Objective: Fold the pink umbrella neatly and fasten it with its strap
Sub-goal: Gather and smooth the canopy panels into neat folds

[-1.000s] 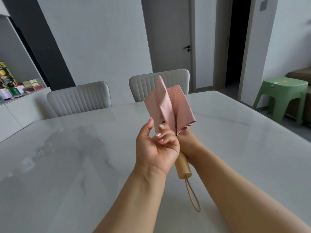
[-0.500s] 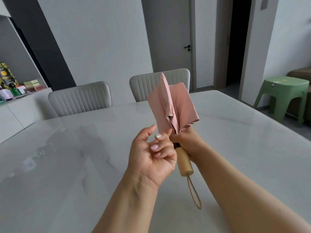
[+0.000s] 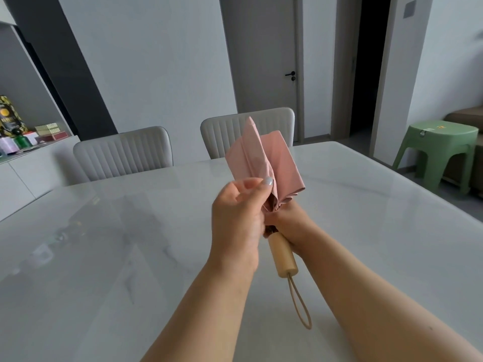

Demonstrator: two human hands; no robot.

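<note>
Pink umbrella [image 3: 271, 163] was held upright above the counter [image 3: 104, 244], canopy end up, handle down. Canopy fabric was thin, matte, dusty pink, gathered into loose flat pleats; one pleat stood up to a point, the others fanned out to a crumpled hem just above the hands. Handle [image 3: 282, 254] was a short cylinder of pale, smooth wood. A tan cord loop [image 3: 300, 304] hung from its lower end, clear of both hands.

Left hand [image 3: 239, 220] was raised in front of the canopy, back of the hand toward the camera. Its fingers were curled, with thumb and forefinger pinching the edge of a pleat at the lower left of the fabric; a pale polished nail [image 3: 268, 181] lay against the cloth.

Right hand [image 3: 288, 226] sat behind and below the hem, fingers wrapped around the umbrella where the fabric met the top of the handle. Most of those fingers were hidden by the left hand and the cloth.

Counter was glossy white stone with faint grey veining, reflecting the room. Two ribbed, padded grey chairs [image 3: 122, 152] stood at its far edge. A green plastic stool [image 3: 439, 150] stood on the floor to the right.
</note>
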